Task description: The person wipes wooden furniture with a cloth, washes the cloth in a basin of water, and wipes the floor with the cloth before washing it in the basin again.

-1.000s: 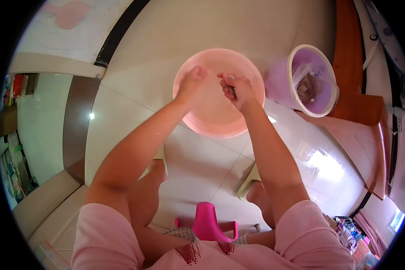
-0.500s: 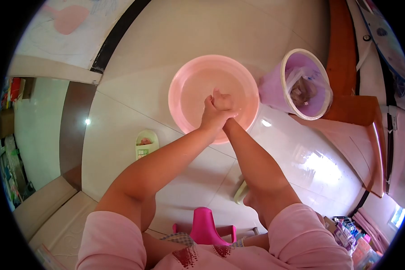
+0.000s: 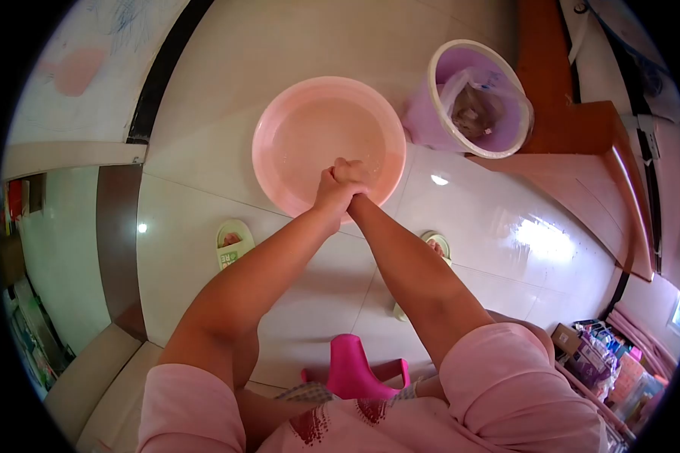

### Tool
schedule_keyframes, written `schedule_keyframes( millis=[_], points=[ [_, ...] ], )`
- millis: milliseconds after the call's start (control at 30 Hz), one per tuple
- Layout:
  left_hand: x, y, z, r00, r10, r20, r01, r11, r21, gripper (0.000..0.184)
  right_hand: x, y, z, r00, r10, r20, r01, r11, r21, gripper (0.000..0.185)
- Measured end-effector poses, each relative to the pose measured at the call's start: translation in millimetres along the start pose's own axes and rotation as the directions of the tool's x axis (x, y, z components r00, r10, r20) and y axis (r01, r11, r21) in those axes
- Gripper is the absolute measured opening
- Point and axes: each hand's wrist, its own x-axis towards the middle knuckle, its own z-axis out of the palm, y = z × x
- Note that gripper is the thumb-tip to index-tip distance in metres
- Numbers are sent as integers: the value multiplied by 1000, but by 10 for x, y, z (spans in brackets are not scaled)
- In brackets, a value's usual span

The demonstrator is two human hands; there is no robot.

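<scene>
My left hand (image 3: 335, 195) is closed around my right hand (image 3: 350, 171), wrapping it near the wrist. The right hand's fingers look curled, and whether anything lies in them is hidden. Both hands are together over the near rim of a round pink basin (image 3: 267, 143), which stands on the floor with what looks like clear water in it. My forearms cross the view from below, bare up to the pink sleeves.
To the basin's right stands a purple bin (image 3: 423, 124) with a plastic liner and some rubbish. Feet in green slippers (image 3: 236, 240) flank my arms. A magenta plastic stool (image 3: 347, 366) is close to my body. Wooden furniture (image 3: 582, 136) borders the right side.
The clasped hands have drawn back from over the basin's middle to its near rim. The view has shifted, so basin and bin appear further left and higher. More of the right slipper shows.
</scene>
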Motion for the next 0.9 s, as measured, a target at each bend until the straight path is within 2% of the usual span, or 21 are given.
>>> schedule_keyframes(
  millis=[33, 100, 133, 167, 200, 233, 300, 333, 400, 433, 500, 533, 567, 633, 700, 733, 800, 833, 900],
  points=[
    [8, -14, 8, 1000, 6, 19, -6, 1000, 0, 76, 61, 30, -12, 1000, -3, 6, 3, 1000, -13, 37],
    [6, -7, -30, 999, 11, 35, -12, 1000, 8, 76, 214, 109, -39, 993, -119, 23, 121, 976, -178, 36],
    [-10, 21, -68, 996, -38, 75, 35, 998, 45, 77, 118, -11, -92, 990, -132, 58, 140, 976, -167, 36],
    [-42, 32, -91, 990, -86, 112, 77, 994, 83, 80, 56, -134, -256, 926, 191, 325, -308, 880, 361, 31],
    [-132, 34, -45, 968, 63, 242, -90, 991, 102, 85, -39, -226, -401, 881, 197, 431, -411, 771, 487, 22],
    [-184, 1, -29, 968, 61, 241, -91, 989, 113, 85, -109, -227, -454, 882, 193, 430, -409, 766, 496, 22],
    [-247, -14, 28, 948, 73, 310, -91, 995, 46, 81, -210, -312, -577, 951, 76, 300, -212, 865, 454, 12],
    [-322, 2, 66, 946, 74, 317, -99, 993, 62, 81, -210, -290, -649, 955, 66, 290, -202, 860, 469, 12],
    [-494, 33, 151, 997, -72, 36, 77, 988, -137, 75, -260, -252, -862, 898, 84, 432, -284, 860, 423, 14],
    [-556, 14, 174, 996, -72, 50, 77, 991, -113, 75, -404, -318, -948, 907, 79, 413, -276, 853, 443, 14],
    [-680, -44, 232, 997, -35, 68, 41, 996, -82, 66, -694, -478, -1085, 957, 235, 170, -287, 849, 444, 12],
    [-750, -64, 275, 996, -34, 78, 39, 997, -67, 66, -767, -499, -1218, 943, 244, 228, -319, 860, 399, 12],
    [-806, -62, 303, 995, -8, 95, 9, 1000, -16, 63, -855, -520, -1297, 947, 237, 219, -310, 857, 411, 12],
    [-912, -67, 397, 993, 28, 118, -34, 999, 42, 60, -927, -508, -1332, 886, 442, 143, -424, 643, 637, 15],
    [-976, -82, 461, 992, 81, 100, -102, 968, 231, 45, -1041, -457, -1331, 905, 381, 186, -404, 642, 651, 15],
    [-883, -103, 455, 989, 89, 115, -114, 967, 227, 45, -1038, -441, -1343, 918, 327, 225, -391, 644, 657, 16],
    [-724, -276, 412, 959, 244, 143, -274, 929, 248, 44, -1069, -354, -1331, 933, 319, 169, -350, 685, 639, 16],
    [-701, -361, 360, 962, 234, 141, -263, 934, 241, 44, -1092, -332, -1284, 943, 305, 134, -319, 713, 625, 16],
    [-601, -330, 237, 870, 493, -19, -353, 650, 673, 46, -1172, -367, -1305, 945, 314, 92, -305, 747, 591, 16]
  ],
)
